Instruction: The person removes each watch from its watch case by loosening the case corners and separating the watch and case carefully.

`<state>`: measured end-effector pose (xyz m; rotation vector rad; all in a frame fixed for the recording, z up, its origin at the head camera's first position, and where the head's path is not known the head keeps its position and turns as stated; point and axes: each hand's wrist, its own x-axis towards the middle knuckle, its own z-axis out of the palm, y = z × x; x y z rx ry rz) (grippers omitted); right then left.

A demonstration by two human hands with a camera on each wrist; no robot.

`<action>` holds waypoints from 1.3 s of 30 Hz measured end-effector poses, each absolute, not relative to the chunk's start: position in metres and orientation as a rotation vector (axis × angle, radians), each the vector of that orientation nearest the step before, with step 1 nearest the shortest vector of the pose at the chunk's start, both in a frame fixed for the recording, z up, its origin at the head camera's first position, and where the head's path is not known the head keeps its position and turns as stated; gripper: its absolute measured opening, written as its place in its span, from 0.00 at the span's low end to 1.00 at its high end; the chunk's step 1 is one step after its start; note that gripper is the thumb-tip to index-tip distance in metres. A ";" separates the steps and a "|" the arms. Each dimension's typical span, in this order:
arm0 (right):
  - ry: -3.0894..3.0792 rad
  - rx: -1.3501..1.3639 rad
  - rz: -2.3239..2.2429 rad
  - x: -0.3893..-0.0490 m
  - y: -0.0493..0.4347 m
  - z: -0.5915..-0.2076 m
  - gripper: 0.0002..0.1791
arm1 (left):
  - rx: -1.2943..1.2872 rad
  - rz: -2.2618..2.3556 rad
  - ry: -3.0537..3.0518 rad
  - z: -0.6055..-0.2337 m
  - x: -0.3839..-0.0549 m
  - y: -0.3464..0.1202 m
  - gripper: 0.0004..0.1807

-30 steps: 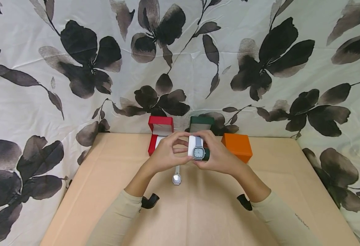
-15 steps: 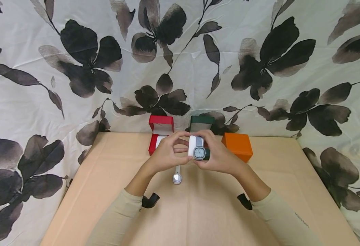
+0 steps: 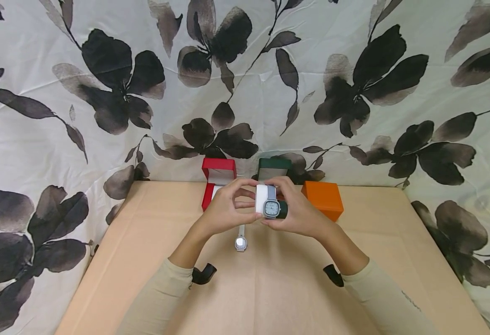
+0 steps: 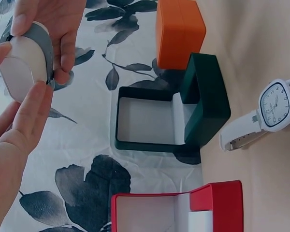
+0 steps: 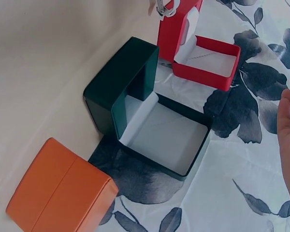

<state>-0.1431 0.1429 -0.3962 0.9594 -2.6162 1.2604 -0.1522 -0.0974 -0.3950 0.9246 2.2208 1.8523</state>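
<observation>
from the head view, the left hand and right hand both have their grip pinched on a white cushion wearing a grey watch, held above the worktop in front of the open green box. the left wrist view shows fingers curled around that cushion, with a white watch lying on the worktop beside the green box. the right wrist view shows the green box open between the red box and the shut orange box.

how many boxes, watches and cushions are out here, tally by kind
Hinged gift boxes: 3 (open red box, open dark green box, closed orange box)
Wristwatches: 2 (grey watch held, white watch on the table)
White watch cushions: 1 (white cushion)
Total: 6
</observation>
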 end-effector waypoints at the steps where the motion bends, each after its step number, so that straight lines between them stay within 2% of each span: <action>1: -2.616 0.958 1.266 -0.143 0.143 -0.396 0.52 | 0.926 1.856 2.218 -0.395 -0.152 -0.097 0.36; 13: -2.641 0.939 1.256 -0.142 0.142 -0.396 0.49 | 0.958 1.839 2.228 -0.395 -0.154 -0.096 0.37; 39: -2.654 0.911 1.249 -0.135 0.138 -0.396 0.51 | 0.933 1.856 2.205 -0.396 -0.151 -0.103 0.36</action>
